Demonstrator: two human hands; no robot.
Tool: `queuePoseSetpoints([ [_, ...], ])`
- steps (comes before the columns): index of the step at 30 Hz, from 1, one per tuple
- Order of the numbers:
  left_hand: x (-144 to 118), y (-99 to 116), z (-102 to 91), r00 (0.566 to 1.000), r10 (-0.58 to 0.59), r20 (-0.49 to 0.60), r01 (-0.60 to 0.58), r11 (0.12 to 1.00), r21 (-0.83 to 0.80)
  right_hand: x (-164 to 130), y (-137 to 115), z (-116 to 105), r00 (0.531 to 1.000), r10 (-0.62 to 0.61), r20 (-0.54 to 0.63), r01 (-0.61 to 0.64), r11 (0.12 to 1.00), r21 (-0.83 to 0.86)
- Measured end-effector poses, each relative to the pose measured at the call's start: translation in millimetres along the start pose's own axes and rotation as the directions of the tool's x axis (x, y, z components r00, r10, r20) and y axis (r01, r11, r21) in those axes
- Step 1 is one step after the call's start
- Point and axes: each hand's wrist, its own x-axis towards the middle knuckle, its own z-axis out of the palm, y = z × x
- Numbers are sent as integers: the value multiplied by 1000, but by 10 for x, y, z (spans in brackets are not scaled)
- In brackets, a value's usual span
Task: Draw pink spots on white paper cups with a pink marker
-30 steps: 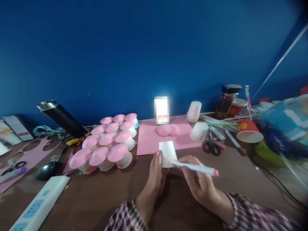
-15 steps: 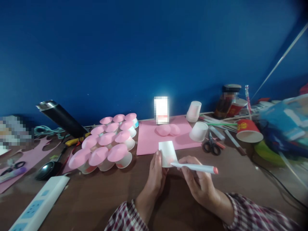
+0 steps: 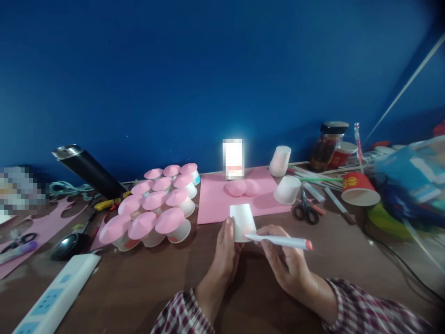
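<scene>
My left hand [image 3: 224,257] grips an upturned white paper cup [image 3: 242,221] just above the brown table [image 3: 146,287]. In my right hand [image 3: 287,264] lies a white marker [image 3: 281,241] with a pink end cap, its tip touching the cup's lower side, where a pink mark shows. Both sleeves are red-and-white check. Right behind the cup lies a pink paper sheet [image 3: 217,202] with two pink paper cones [image 3: 243,187] on it.
A cluster of several white cups topped with pink cones [image 3: 156,202] stands at left. Two white cups [image 3: 287,189], scissors [image 3: 306,211], a red cup [image 3: 359,190] and a jar [image 3: 327,146] sit at right. A power strip [image 3: 55,297] and black flask [image 3: 88,171] lie at left.
The marker has shifted slightly left and up against the cup, and the pink mark on the cup has grown. Little else has moved.
</scene>
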Motion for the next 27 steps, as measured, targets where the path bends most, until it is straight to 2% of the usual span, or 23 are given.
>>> queuePoseSetpoints([
  [12,-2,-15,-14,1000,-11,-18,12,1000,23,8,-13,4,1000,-15,17,14,1000,15],
  [20,8,-21,-26,999,2,39,-3,1000,13,-8,-1,-1,998,63,2,-64,997,36],
  [27,14,-22,-22,1000,-2,26,1,1000,8,-18,2,16,996,86,15,-87,995,54],
])
